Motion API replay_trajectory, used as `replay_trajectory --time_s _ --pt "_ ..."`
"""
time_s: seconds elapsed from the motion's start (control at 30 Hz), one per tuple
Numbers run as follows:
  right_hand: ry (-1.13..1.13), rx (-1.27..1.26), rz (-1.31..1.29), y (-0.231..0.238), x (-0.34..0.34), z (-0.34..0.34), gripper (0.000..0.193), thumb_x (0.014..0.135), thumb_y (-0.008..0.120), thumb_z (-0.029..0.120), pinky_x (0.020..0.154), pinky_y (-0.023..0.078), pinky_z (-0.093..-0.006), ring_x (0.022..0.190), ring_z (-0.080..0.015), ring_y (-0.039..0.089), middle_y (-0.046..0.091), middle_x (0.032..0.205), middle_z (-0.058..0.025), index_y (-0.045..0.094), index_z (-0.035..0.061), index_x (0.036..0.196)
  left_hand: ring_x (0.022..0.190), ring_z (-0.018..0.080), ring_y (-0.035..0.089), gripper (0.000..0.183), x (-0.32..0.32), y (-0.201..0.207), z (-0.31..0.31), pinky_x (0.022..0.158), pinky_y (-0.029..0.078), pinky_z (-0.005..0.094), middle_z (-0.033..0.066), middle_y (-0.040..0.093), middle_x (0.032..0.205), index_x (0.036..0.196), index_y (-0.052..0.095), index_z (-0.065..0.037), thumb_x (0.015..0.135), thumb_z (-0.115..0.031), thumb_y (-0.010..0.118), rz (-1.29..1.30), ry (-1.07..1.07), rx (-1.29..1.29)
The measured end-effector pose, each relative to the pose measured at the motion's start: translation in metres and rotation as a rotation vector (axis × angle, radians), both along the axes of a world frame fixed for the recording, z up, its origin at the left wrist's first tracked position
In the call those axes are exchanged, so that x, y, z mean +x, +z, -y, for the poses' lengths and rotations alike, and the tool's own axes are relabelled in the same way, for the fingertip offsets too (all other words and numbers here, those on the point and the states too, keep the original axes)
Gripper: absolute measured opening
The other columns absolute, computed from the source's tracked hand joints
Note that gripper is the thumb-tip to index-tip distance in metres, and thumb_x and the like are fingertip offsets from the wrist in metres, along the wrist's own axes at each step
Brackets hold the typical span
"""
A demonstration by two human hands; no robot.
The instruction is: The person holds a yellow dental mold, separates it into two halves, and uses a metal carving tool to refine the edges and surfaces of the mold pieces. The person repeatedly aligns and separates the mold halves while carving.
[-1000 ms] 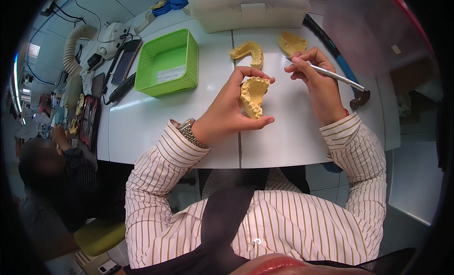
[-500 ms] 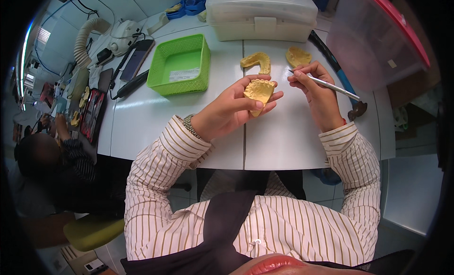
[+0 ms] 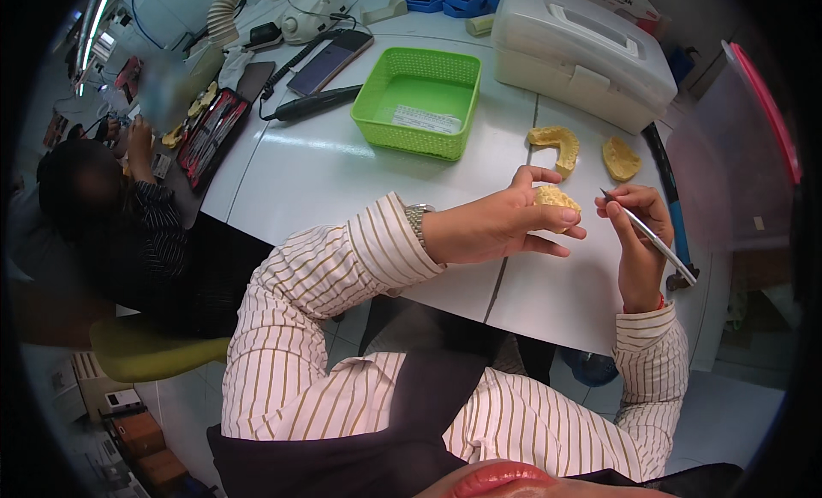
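Observation:
My left hand [image 3: 514,217] holds a yellow plaster dental cast [image 3: 556,200] between thumb and fingers, over the table's near half. Fingers and thumb cover part of the cast. Close to its right, my right hand [image 3: 638,232] grips a slim silver pen-like tool [image 3: 655,235] with a dark pointed tip. That tip points at the cast but stays a little apart from it. Just beyond my hands, a horseshoe-shaped yellow cast [image 3: 561,147] and a rounded yellow cast [image 3: 621,160] lie on the white table [image 3: 317,168].
Left of my hands stands a green basket [image 3: 411,143] with a paper label inside. Beyond are a phone [image 3: 332,63], a black handpiece [image 3: 317,102] and a white toolbox [image 3: 582,65]. A hammer [image 3: 672,194] lies at right beside a clear pink-lidded bin [image 3: 728,147]. Another person [image 3: 94,190] sits far left.
My view has swung, so the table's things appear farther right and tilted. My left hand has turned the cast, showing less of its face. Both hands keep their hold.

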State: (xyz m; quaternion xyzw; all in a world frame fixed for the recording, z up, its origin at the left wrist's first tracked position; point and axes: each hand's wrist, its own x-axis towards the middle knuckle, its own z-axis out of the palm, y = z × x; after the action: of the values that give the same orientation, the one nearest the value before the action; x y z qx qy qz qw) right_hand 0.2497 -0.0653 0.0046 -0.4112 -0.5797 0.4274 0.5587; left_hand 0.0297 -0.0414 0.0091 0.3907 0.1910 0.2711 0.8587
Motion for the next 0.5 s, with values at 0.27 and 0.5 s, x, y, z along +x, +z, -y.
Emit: replay_trajectory --time_s 0.27,0.5 --pt "0.016 0.052 0.132 -0.005 -0.004 0.009 0.011 0.086 0.062 -0.005 0.09 0.054 -0.0332 0.098 -0.0239 0.065 0.061 0.099 -0.0119 0.056 -0.0017 0.094 0.113 0.0212 0.055 0.054 0.004 -0.014 0.005 0.099 0.046 0.0316 0.0138 0.049 0.117 0.124 0.028 0.0 0.096 -0.039 0.053 0.054 0.016 0.066" --pt "0.057 0.166 0.271 -0.01 -0.003 0.02 0.015 0.085 0.061 -0.009 0.086 0.054 -0.031 0.095 -0.0213 0.065 0.058 0.099 -0.0133 0.052 -0.0024 0.095 0.096 0.0214 0.06 0.057 0.006 -0.016 0.007 0.092 0.047 0.0333 0.0113 0.055 0.102 0.11 0.046 -0.001 0.095 -0.056 0.04 0.038 -0.063 0.028"
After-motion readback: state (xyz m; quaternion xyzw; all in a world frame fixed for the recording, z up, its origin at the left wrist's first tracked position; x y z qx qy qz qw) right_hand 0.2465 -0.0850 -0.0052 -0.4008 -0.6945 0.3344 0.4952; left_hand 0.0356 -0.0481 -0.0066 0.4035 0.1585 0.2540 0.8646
